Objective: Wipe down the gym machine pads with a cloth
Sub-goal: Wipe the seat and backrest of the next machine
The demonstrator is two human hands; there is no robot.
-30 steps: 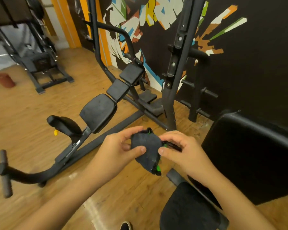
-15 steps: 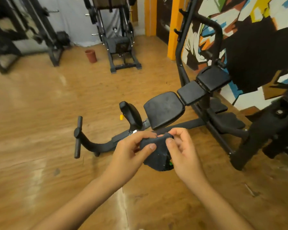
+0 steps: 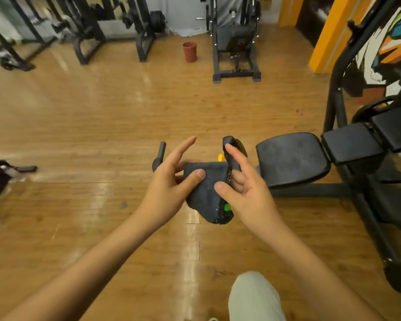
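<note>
A dark grey cloth with a green-trimmed edge hangs folded between both hands at the centre. My left hand pinches its left side with the thumb, forefinger stretched out. My right hand grips its right side with thumb and curled fingers. Behind the hands lies a low black machine with a wide seat pad, two smaller pads stepping up to the right, and a small upright pad partly hidden by my right fingers.
Wooden floor spreads ahead and left. A black weight machine and a brown pot stand at the back, with racks further left. The machine's frame runs along the right. My knee shows at the bottom.
The view has swung left, so the padded machine sits at the right and the open floor fills the middle. Both hands still hold the cloth; the fingers have spread wider.
</note>
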